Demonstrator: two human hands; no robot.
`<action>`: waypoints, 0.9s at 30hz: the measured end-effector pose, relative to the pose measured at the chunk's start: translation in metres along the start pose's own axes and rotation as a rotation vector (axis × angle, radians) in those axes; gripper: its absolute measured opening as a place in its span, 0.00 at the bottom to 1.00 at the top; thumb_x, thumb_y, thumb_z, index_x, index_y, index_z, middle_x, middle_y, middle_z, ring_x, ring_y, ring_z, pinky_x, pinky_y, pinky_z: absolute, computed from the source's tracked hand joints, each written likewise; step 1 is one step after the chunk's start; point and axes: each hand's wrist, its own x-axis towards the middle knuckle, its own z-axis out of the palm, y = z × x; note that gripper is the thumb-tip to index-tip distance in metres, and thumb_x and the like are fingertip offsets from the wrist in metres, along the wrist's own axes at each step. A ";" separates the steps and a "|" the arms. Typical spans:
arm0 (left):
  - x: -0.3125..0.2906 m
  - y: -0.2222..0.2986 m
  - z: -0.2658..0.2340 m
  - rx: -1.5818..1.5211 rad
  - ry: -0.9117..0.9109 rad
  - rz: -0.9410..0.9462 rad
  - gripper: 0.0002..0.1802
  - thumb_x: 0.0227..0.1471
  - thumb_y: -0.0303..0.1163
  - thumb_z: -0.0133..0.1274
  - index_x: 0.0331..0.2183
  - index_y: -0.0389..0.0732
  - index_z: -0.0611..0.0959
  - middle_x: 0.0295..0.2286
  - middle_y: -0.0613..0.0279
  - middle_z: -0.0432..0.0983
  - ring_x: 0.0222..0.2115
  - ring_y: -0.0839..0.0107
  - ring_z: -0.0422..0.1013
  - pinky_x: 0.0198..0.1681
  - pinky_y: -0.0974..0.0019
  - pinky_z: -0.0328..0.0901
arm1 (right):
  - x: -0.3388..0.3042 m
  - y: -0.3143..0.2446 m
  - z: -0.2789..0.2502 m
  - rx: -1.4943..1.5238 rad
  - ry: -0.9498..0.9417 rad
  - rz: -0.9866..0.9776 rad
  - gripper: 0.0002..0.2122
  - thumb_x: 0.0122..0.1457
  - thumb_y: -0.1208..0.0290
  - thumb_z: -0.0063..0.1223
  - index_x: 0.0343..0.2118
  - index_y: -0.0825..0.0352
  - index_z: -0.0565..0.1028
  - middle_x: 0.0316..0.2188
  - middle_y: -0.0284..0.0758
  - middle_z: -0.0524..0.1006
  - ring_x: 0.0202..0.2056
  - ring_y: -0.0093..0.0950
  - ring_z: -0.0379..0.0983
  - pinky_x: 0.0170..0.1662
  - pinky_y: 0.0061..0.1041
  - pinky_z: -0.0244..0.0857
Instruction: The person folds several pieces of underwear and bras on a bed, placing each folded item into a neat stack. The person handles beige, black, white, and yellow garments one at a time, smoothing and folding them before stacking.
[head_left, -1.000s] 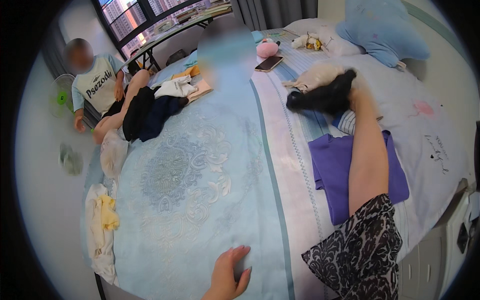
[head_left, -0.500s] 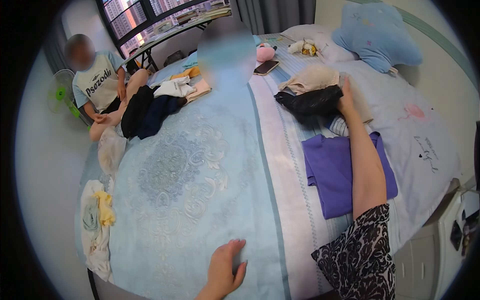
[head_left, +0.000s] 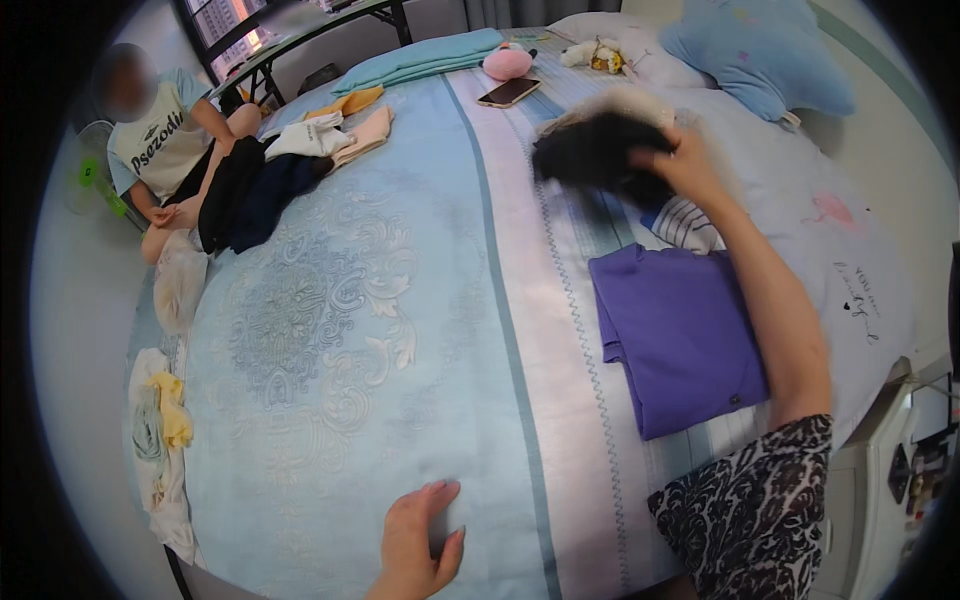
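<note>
At the far right of the bed, my right hand [head_left: 690, 172] is closed on a bunched black garment [head_left: 598, 158], blurred by motion; its exact kind is unclear. A beige cloth [head_left: 628, 102] lies just behind it, also smeared. Under my right wrist is a white, dark-striped piece of cloth [head_left: 684, 222]. Nearer to me, a folded purple garment [head_left: 680, 335] lies flat beside my right forearm. My left hand [head_left: 418, 540] rests low over the light blue bedspread [head_left: 450, 380], thumb and fingers apart, holding nothing.
Dark and white clothes [head_left: 262, 195] are heaped at the far left, next to a seated person [head_left: 160, 140]. A phone [head_left: 510, 92], a pink plush toy [head_left: 508, 62] and a blue star cushion [head_left: 765, 55] lie at the back. Light cloths [head_left: 165, 430] line the left edge.
My right hand has closed over the black garment, which is now more bunched. My forearm has swung right, uncovering more of the purple garment. My view has shifted; my left hand keeps its pose.
</note>
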 end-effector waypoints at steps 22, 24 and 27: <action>-0.011 -0.022 -0.001 -0.196 0.119 0.027 0.34 0.44 0.23 0.51 0.54 0.32 0.60 0.43 0.57 0.74 0.41 0.54 0.69 0.45 0.57 0.60 | 0.044 -0.040 0.048 -1.329 -0.295 0.486 0.35 0.53 0.49 0.51 0.63 0.49 0.51 0.64 0.39 0.48 0.63 0.40 0.45 0.58 0.55 0.46; -0.006 -0.024 0.002 -0.224 0.065 0.029 0.34 0.45 0.23 0.50 0.54 0.32 0.60 0.46 0.54 0.72 0.43 0.53 0.67 0.47 0.55 0.60 | -0.006 -0.060 0.095 -1.245 -0.192 0.069 0.31 0.58 0.48 0.43 0.62 0.54 0.52 0.64 0.39 0.49 0.64 0.41 0.41 0.59 0.54 0.43; -0.008 -0.023 0.009 -0.153 0.115 0.032 0.34 0.47 0.28 0.51 0.55 0.32 0.60 0.52 0.47 0.63 0.50 0.51 0.62 0.52 0.54 0.57 | -0.098 -0.107 0.187 -0.843 -0.492 0.127 0.29 0.61 0.49 0.36 0.62 0.57 0.53 0.63 0.41 0.49 0.64 0.41 0.41 0.61 0.48 0.40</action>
